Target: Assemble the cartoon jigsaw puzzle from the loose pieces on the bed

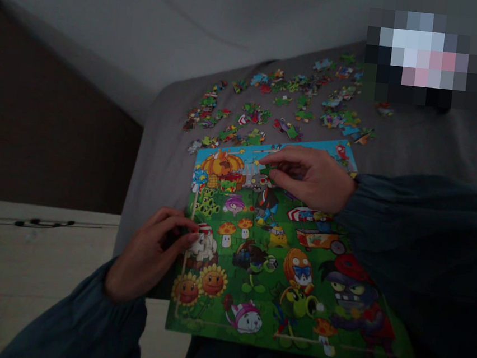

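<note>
A jigsaw puzzle board (253, 284) with colourful cartoon plants and zombies lies in front of me, much of its picture filled in. Over its upper part is my right hand (310, 177), thumb and fingers closing on what looks like a small dark green puzzle piece (267, 171), mostly covered by the fingers. My left hand (151, 249) is at the board's left edge, thumb and forefinger tips brought together over the border beside a white cartoon figure. Whether anything sits between those fingertips is hidden.
Loose puzzle pieces (253, 113) are scattered beyond the board on a grey cloth surface (156, 154). A pale wall or fabric (194, 23) rises behind. At upper right, a pixelated patch (423, 56) hides an object. A thin cord (44, 222) lies at left on a pale surface.
</note>
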Demonstrator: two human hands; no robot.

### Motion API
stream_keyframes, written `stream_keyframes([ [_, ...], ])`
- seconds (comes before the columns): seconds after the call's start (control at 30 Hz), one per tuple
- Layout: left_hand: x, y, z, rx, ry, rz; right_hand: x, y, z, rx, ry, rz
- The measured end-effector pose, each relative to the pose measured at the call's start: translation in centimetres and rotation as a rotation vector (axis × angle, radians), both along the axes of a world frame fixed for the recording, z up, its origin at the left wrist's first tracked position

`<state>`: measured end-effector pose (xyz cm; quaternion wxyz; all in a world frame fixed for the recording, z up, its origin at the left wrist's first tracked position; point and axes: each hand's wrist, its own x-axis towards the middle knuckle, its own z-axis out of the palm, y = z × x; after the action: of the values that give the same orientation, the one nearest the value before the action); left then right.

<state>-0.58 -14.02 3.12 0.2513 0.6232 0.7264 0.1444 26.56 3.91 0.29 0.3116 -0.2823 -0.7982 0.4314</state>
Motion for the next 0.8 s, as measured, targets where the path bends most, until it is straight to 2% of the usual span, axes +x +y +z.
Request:
stream_keyframes([
  [0.53,-0.16,-0.20,0.09,0.006,-0.001,-0.017,0.01,-0.02,-0.13,-0.038,0.003,0.013],
  [0.8,-0.50,-0.57,-0.53,0.039,0.021,-0.018,0.09,-0.08,0.08,-0.029,-0.024,0.011],
])
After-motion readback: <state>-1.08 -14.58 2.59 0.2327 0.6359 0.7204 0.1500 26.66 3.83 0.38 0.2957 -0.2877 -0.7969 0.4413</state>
